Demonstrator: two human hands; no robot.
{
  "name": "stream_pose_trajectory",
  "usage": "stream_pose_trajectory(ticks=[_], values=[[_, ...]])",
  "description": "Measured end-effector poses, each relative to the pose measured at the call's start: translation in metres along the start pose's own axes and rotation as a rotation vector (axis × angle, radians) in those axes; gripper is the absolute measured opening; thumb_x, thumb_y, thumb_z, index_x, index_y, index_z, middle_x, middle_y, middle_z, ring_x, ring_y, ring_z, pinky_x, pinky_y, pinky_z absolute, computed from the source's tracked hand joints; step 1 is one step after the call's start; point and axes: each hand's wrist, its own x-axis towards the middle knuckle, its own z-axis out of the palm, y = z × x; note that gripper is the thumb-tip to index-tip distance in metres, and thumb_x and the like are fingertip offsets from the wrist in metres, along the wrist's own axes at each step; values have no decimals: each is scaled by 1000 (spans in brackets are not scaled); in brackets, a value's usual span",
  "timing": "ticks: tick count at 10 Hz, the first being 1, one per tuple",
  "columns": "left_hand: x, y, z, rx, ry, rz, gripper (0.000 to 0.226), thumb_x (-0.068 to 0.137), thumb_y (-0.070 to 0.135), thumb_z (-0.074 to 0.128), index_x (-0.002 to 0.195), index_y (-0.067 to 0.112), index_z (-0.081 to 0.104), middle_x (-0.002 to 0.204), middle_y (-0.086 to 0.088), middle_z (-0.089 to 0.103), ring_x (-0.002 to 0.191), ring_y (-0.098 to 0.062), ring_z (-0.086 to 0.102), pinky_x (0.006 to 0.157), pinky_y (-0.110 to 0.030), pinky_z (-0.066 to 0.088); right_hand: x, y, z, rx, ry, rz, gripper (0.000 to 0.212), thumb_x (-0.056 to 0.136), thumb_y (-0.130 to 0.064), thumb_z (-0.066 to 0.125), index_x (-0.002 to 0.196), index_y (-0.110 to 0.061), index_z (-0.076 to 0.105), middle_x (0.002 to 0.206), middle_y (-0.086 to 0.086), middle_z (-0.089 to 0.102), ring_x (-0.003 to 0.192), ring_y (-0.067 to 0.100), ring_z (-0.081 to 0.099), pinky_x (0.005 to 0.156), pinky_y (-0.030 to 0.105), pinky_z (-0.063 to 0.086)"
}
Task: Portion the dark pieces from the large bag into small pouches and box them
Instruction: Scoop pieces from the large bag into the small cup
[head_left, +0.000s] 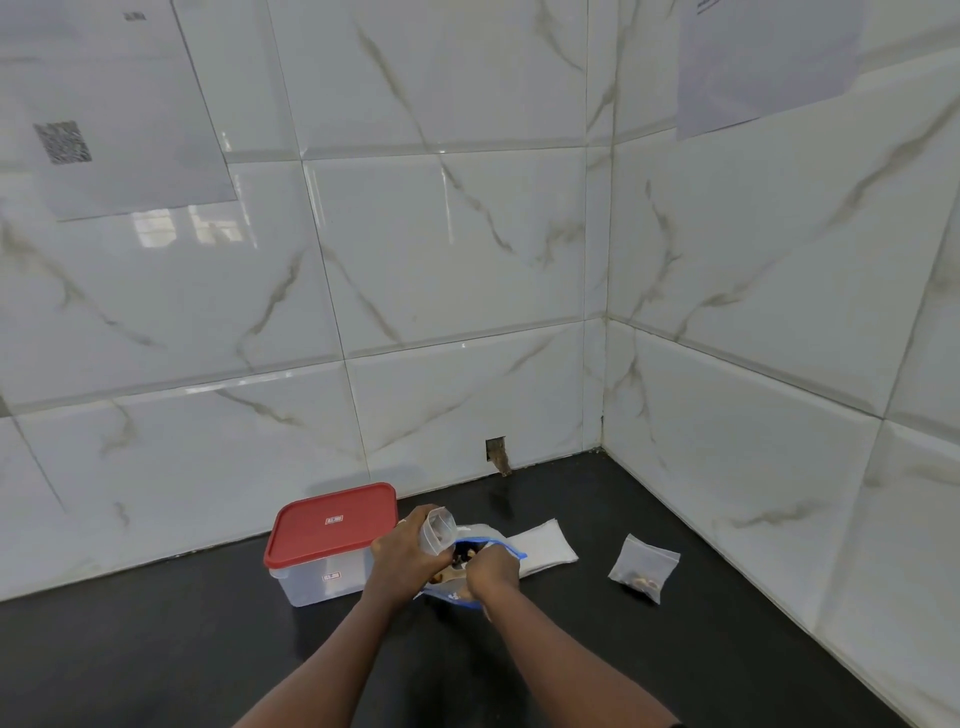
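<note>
My left hand (402, 553) grips a small clear pouch (439, 530), holding its mouth open and tilted over the large bag (480, 545). The large bag is clear with a blue zip edge, lies open on the black counter, and has dark pieces showing inside. My right hand (491, 574) is at the bag's mouth with its fingers curled down into it; what they hold is hidden. A filled small pouch (644, 569) lies on the counter to the right. A clear box with a red lid (332, 543) stands closed just left of my left hand.
A flat stack of empty white pouches (545, 543) lies behind the large bag. The black counter (208, 649) runs into a corner of white marble-tiled walls at the back and right. A small hole (496, 452) is in the back wall.
</note>
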Motion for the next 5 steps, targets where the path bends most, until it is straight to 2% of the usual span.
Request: stream_pose_trajectory(ticks=[1,2,3,4,5], values=[[2,8,-1,-4,35,-41,68,62,63,52,121,30,48,105,16,54,98,-5,48,95,-35,34,-13,-13,-5,-47,18,-21,33,100,-11,36,127,-4,53,117,10,60,91,17,58,65,20,47],[6,13,2,-79,74,-102,67,61,59,57,120,28,48,101,15,52,99,-10,50,96,-38,37,-17,-21,-14,-80,51,-71,33,98,-11,41,128,-5,54,129,11,56,116,22,57,91,23,47],[10,12,3,-116,99,-150,60,67,44,67,121,28,46,102,10,54,101,-17,54,95,-45,41,-10,-28,-23,-88,86,-49,30,96,-6,43,125,-5,52,126,13,55,107,23,62,86,28,55],[12,15,0,-133,106,-173,65,60,49,59,120,29,46,101,11,53,96,-13,51,94,-42,40,-9,-39,-40,-126,18,-52,13,92,-3,46,95,-3,59,113,14,63,96,27,68,51,24,55],[14,19,-3,-129,116,-178,66,61,48,63,121,27,48,106,9,56,101,-16,53,92,-38,40,-4,-49,-63,-143,-21,-71,19,88,0,50,70,-8,50,77,11,63,80,24,70,65,30,58]])
